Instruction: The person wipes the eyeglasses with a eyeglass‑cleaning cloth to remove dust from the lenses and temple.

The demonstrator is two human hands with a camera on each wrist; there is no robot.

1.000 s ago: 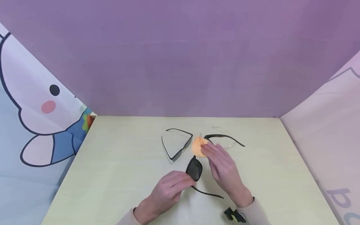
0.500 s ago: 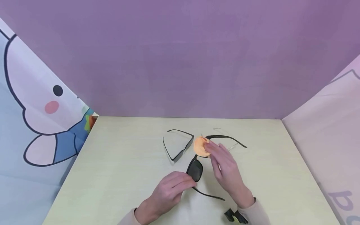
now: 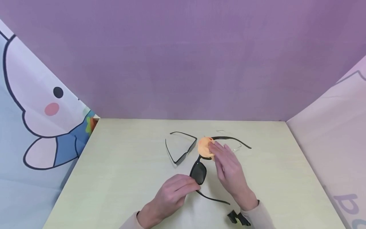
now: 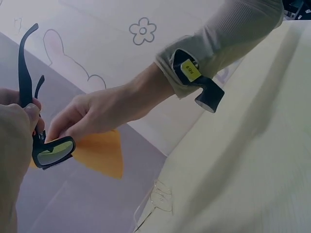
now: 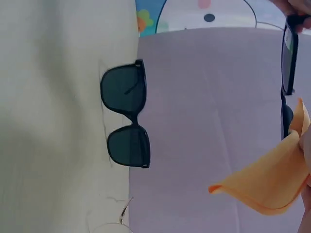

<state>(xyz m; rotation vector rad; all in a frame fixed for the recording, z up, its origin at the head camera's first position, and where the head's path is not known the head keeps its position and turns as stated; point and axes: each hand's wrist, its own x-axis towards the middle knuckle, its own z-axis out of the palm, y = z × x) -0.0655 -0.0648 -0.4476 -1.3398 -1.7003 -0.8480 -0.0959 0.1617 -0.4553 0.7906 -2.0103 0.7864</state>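
Observation:
Near the middle of the table, my left hand (image 3: 174, 192) grips a pair of black sunglasses (image 3: 198, 173) at the near hinge end, with both temples unfolded and pointing right. My right hand (image 3: 230, 171) pinches an orange cloth (image 3: 205, 147) over the far lens, which the cloth mostly hides in the head view. The right wrist view shows the cloth (image 5: 267, 182) hanging loose below the fingers, against the frame. The near lens is uncovered, as the left wrist view also shows on the sunglasses (image 4: 56, 153).
A second pair of dark sunglasses (image 3: 181, 158) lies with temples unfolded, left of the cloth. Behind the right hand are thin wire-rimmed glasses (image 3: 237, 148), partly hidden. A black strap (image 4: 209, 99) with a yellow label hangs at the right sleeve. Printed and purple cloth walls surround the table (image 3: 114, 190).
My right hand and the cloth have shifted slightly over the far lens, a little away from me at the last. The left hand keeps its grip on the sunglasses, nearly still.

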